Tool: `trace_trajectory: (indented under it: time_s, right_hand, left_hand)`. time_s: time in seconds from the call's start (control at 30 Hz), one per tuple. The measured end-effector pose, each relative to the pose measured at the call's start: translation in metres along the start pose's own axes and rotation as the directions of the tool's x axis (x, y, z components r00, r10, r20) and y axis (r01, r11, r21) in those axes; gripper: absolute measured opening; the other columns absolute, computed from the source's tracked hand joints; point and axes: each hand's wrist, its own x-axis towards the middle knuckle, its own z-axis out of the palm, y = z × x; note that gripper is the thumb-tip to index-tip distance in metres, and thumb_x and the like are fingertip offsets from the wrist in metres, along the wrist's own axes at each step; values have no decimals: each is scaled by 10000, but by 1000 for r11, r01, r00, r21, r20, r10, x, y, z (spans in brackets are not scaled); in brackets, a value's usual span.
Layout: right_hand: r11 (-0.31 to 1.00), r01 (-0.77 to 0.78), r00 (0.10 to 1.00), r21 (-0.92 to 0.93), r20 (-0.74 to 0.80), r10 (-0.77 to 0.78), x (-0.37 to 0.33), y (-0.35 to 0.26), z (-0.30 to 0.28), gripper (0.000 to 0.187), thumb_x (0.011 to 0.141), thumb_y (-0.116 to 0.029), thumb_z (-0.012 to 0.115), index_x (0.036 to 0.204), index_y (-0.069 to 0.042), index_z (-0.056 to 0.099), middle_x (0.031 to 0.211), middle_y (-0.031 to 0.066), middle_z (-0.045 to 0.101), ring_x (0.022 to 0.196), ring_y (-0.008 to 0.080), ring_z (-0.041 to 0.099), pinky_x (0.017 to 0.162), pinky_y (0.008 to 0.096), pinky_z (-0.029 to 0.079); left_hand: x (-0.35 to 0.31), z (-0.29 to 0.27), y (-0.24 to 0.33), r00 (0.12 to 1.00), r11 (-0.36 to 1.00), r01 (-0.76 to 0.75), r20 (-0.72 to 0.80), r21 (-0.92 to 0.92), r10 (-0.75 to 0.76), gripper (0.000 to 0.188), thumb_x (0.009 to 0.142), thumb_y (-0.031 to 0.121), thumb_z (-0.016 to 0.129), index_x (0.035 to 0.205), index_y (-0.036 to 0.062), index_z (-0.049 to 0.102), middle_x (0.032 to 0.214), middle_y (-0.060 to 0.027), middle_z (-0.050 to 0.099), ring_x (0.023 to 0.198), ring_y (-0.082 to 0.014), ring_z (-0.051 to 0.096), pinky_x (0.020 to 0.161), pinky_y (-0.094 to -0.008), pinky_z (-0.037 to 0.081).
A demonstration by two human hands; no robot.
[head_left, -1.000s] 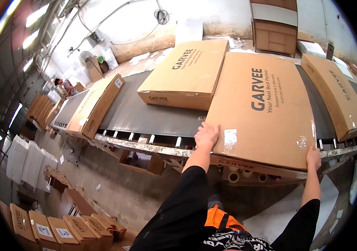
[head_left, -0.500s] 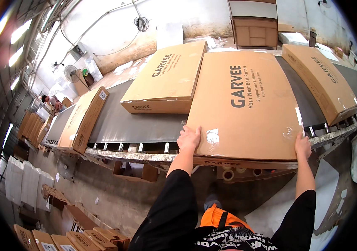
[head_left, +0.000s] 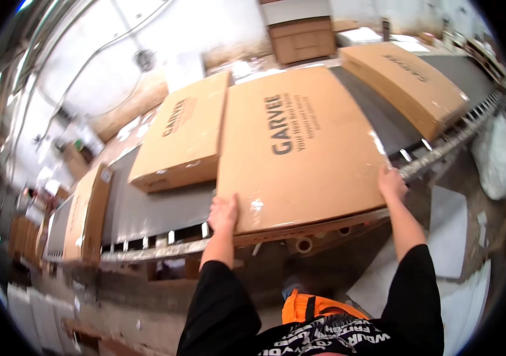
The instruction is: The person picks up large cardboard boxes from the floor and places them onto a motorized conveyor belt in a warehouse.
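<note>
A large flat cardboard box [head_left: 330, 172] with dark print lies across the conveyor [head_left: 158, 210] in front of me. My left hand [head_left: 223, 213] grips its near left corner, fingers bent over the side. My right hand [head_left: 392, 183] holds the near right edge, thumb toward the top. Clear tape shines close to both corners. The box's near end reaches over the conveyor's front edge. Against its left side lies another flat cardboard box [head_left: 181, 133]. The undersides of the box and the fingertips beneath are hidden.
Farther right on the conveyor lies another carton [head_left: 404, 83]; a narrow carton [head_left: 86, 213] sits at the left. Tape rolls [head_left: 304, 245] are under the frame. A brown cabinet [head_left: 302, 38] stands behind. A white plastic bag [head_left: 493, 157] hangs at right.
My view has swung to the right, so the boxes and conveyor appear farther left and tilted. Both hands keep their hold on the large box at the same corners.
</note>
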Motion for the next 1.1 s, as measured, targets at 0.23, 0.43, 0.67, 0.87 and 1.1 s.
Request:
trace_trajectory:
  time_s: [0.23, 0.43, 0.67, 0.87, 1.1]
  right_hand:
    - [999, -45, 995, -1, -93, 45, 11, 23, 9, 586, 881, -515, 343, 1116, -5, 508, 1026, 219, 615, 969, 357, 607, 834, 455, 473]
    - [999, -34, 993, 30, -111, 37, -1, 13, 12, 567, 867, -495, 371, 1051, 17, 533, 1011, 206, 622, 933, 328, 626, 795, 451, 487]
    - [999, -45, 975, -15, -220, 40, 24, 23, 59, 602, 877, -522, 357, 1060, 23, 535, 1007, 215, 616, 921, 334, 623, 780, 425, 496]
    - [999, -48, 968, -6, -248, 45, 27, 21, 68, 594, 869, -512, 389, 1063, 28, 540, 1014, 211, 617, 923, 328, 619, 794, 429, 489]
    - [999, -3, 965, 33, -263, 12, 41, 26, 86, 591, 866, -495, 408, 1096, 35, 536, 984, 229, 622, 911, 330, 625, 793, 432, 481]
  left_hand:
    - [26, 31, -6, 999, 999, -37, -30, 9, 37, 744, 806, 662, 409, 1198, 29, 417, 1165, -247, 540, 1076, -388, 538, 910, -458, 409]
    - [55, 49, -32, 998, 998, -40, -53, 53, 43, 763, 802, 681, 398, 1209, 35, 400, 1150, -251, 544, 1056, -398, 544, 900, -473, 414]
    - [100, 74, -54, 989, 994, -94, -106, 59, 100, 733, 812, 655, 404, 1173, 18, 425, 1131, -235, 560, 1030, -395, 556, 885, -475, 425]
    - [103, 69, -51, 990, 994, -104, -88, 41, 107, 714, 815, 647, 409, 1139, 11, 432, 1120, -231, 562, 1042, -385, 547, 865, -472, 432]
    - [58, 27, -20, 993, 993, -117, 19, -11, 117, 804, 823, 653, 405, 1180, -66, 467, 1146, -271, 551, 1086, -391, 524, 916, -466, 420]
